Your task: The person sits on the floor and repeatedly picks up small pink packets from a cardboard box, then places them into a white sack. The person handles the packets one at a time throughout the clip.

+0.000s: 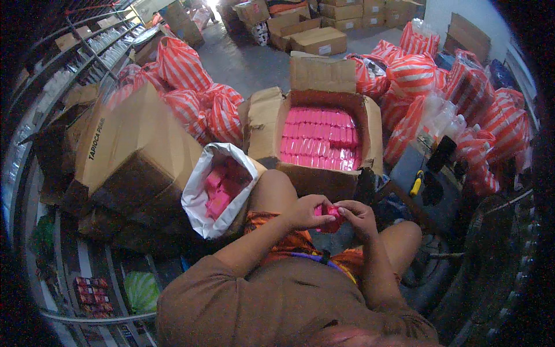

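Above my lap, my left hand (313, 212) and my right hand (357, 218) both grip a small pink packet (331, 219). Fingers of both hands meet at its top edge, and part of it is hidden behind them. Past my knees stands an open cardboard box (265, 128) with rows of pink plastic-wrapped packets (318, 139) packed inside. Left of my knee is an open sack (219, 230) with a white inner face, its rim spread wide. Loose pink pieces (219, 191) lie in the sack.
Red-and-white striped bags (412, 71) crowd the right, and more striped bags (184, 65) sit behind a large cardboard carton (130, 134) at left. A yellow-handled tool (416, 184) lies at right. Shelving (93, 50) runs along the left. Stacked cartons (340, 17) stand at the back.
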`<action>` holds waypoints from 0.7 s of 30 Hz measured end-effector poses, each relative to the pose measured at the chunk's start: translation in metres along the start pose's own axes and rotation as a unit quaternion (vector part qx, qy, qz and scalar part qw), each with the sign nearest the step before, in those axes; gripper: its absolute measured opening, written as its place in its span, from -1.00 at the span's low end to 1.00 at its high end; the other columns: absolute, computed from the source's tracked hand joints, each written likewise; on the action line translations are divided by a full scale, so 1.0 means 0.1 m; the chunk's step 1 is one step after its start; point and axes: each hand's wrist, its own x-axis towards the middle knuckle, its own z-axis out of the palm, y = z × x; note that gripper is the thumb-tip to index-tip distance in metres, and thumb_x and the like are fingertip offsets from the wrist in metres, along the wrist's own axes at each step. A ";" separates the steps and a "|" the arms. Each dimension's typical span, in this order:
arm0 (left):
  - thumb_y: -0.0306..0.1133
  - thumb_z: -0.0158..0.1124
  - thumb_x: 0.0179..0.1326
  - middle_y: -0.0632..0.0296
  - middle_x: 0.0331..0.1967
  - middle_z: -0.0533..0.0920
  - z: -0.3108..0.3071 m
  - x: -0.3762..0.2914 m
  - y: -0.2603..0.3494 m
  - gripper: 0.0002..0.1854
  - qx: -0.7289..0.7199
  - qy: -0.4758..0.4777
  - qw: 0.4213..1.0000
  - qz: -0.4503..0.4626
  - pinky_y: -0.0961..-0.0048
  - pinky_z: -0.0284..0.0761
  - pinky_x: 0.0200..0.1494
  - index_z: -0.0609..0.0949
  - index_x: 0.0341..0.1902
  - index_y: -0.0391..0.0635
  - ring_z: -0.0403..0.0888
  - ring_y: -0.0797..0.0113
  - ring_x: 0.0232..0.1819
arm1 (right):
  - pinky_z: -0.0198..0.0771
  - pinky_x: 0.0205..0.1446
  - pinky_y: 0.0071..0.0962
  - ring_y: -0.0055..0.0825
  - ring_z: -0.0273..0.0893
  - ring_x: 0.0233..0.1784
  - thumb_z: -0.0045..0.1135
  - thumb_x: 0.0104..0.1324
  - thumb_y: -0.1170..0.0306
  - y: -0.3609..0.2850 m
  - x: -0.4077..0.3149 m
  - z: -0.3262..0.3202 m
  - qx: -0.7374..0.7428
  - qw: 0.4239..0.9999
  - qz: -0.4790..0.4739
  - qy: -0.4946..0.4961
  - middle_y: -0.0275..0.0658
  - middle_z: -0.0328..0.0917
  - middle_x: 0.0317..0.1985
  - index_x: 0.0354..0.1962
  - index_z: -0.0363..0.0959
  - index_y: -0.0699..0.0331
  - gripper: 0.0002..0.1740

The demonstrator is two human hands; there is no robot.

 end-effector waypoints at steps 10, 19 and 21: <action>-0.01 0.36 0.35 0.07 -0.14 0.75 0.03 -0.03 0.05 -0.60 0.048 0.038 0.998 0.015 0.19 0.63 0.02 0.74 -0.03 -0.12 0.73 0.05 -0.05 | 0.56 0.09 -0.42 -0.39 0.72 -0.06 0.34 0.37 0.33 0.03 0.01 -0.02 -0.183 0.981 -0.066 -0.008 -0.22 0.76 -0.16 -0.11 0.70 0.28 -0.77; -0.08 0.31 0.37 0.05 -0.17 0.74 0.10 -0.09 0.06 -0.67 0.105 0.053 0.993 0.001 0.15 0.64 -0.07 0.75 -0.09 -0.11 0.74 0.00 -0.12 | 0.59 -0.02 -0.48 -0.57 0.69 -0.16 0.37 0.35 0.46 0.17 0.07 -0.03 -0.146 0.984 -0.070 -0.068 -0.29 0.73 -0.22 -0.15 0.66 0.34 -0.84; -0.10 0.32 0.35 0.05 -0.17 0.74 0.12 -0.09 0.07 -0.68 0.131 0.058 0.989 0.027 0.14 0.65 -0.09 0.75 -0.11 -0.11 0.73 -0.02 -0.13 | 0.60 -0.06 -0.50 -0.57 0.69 -0.18 0.36 0.35 0.49 0.19 0.06 -0.02 -0.091 0.993 -0.042 -0.067 -0.29 0.73 -0.22 -0.16 0.67 0.34 -0.86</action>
